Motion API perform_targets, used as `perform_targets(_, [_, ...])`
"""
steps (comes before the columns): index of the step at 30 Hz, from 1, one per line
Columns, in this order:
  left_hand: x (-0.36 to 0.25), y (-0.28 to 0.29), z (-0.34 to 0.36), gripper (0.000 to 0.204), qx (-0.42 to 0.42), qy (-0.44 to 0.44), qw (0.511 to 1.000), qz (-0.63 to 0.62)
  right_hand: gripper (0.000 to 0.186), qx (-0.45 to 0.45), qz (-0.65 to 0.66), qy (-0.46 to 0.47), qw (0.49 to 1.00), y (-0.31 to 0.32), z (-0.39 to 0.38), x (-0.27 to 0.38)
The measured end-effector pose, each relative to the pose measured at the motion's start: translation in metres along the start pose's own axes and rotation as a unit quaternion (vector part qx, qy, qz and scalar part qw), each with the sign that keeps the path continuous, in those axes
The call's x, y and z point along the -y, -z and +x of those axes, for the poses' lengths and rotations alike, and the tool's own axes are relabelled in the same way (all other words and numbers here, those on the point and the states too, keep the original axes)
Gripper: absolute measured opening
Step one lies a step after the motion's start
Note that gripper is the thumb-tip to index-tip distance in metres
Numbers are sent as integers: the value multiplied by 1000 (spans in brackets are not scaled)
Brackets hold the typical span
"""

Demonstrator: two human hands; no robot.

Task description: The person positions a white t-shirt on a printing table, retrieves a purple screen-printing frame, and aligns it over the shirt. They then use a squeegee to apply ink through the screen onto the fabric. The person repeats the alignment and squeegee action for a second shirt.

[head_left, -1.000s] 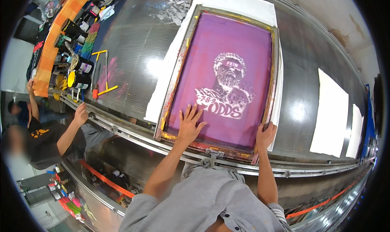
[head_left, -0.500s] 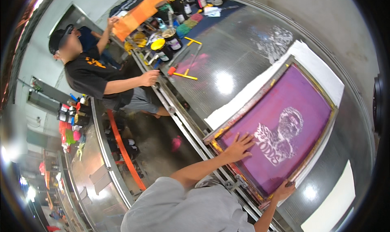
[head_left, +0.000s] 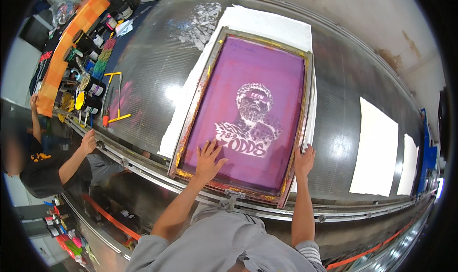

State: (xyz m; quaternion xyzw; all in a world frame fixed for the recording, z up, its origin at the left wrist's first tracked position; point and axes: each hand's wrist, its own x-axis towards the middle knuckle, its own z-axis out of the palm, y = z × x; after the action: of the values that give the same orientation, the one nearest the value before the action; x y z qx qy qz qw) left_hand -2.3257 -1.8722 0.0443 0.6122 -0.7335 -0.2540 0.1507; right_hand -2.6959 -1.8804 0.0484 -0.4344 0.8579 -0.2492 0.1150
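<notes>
A screen-printing frame [head_left: 309, 88] with purple mesh [head_left: 219, 88] lies over white sheeting [head_left: 267, 19] on the dark table. Its stencil [head_left: 255, 122] shows a bearded figure in glasses above lettering. My left hand [head_left: 207, 161] rests on the mesh at its lower left, fingers spread, just beside the lettering. At the frame's right side is my right hand [head_left: 304, 162], its fingers stretched out along the outer edge. Neither hand appears to hold anything.
White sheets [head_left: 374, 153] lie on the table at right. A metal rail [head_left: 353, 212] runs along the near edge. Far left are a yellow-handled squeegee [head_left: 119, 118], ink tubs [head_left: 88, 102] and an orange cloth [head_left: 78, 26]. A co-worker [head_left: 62, 164] stands at the left.
The view has turned, so the frame now stands nearly upright in the picture. My right hand has moved from the frame's near right corner up along its right side; my left stays on the mesh.
</notes>
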Motion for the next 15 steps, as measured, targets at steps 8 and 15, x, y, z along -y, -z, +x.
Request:
perform_targets(8, [-22,-9,66,63,-34,-17,999,4,48,-33,-66,28,997,-31,11,2])
perform_targets(15, [-47,-36,185,76,-17,-78,996,33,44,-29,-88,16,996,-45,16,5])
